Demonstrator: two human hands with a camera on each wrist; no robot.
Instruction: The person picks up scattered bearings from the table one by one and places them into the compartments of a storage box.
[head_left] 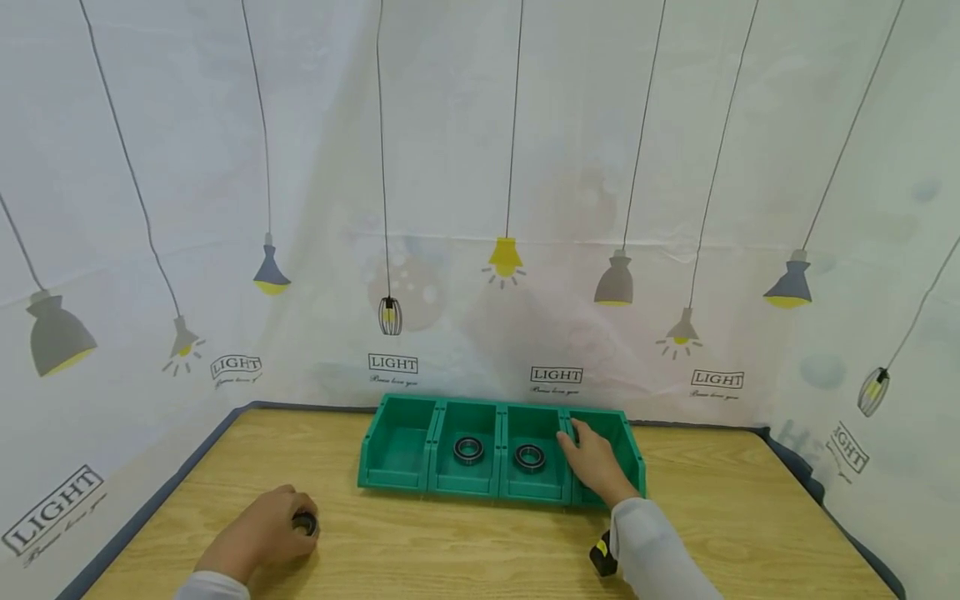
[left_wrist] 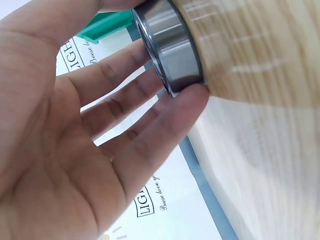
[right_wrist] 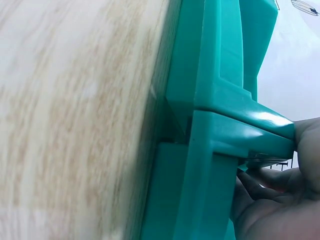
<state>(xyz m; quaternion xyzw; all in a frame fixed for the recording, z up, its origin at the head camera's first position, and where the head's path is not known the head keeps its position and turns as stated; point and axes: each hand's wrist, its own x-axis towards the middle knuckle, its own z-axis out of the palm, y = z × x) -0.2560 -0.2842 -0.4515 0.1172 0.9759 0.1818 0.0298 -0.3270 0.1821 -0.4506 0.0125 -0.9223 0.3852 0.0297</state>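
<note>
My left hand (head_left: 264, 527) grips a bearing (head_left: 304, 522) over the table's left side, the ring tilted on edge. In the left wrist view, the shiny outer face of that bearing (left_wrist: 172, 47) shows between thumb and fingertips, close to the wood. My right hand (head_left: 596, 460) reaches into the rightmost compartment of a green four-part bin (head_left: 461, 493), its thumb by the divider. Between its thumb and fingers, the right wrist view shows the thin edge of another bearing (right_wrist: 262, 160), largely hidden. Two bearings lie flat in the middle compartments, one left (head_left: 468, 451) and one right (head_left: 529, 457).
The bin's leftmost compartment (head_left: 401, 450) holds no bearing. Beside my right sleeve is a small black-and-yellow object (head_left: 602, 554). Behind the wooden table (head_left: 420, 542) hangs a white sheet (head_left: 450, 167) printed with lamps, along the back and both sides.
</note>
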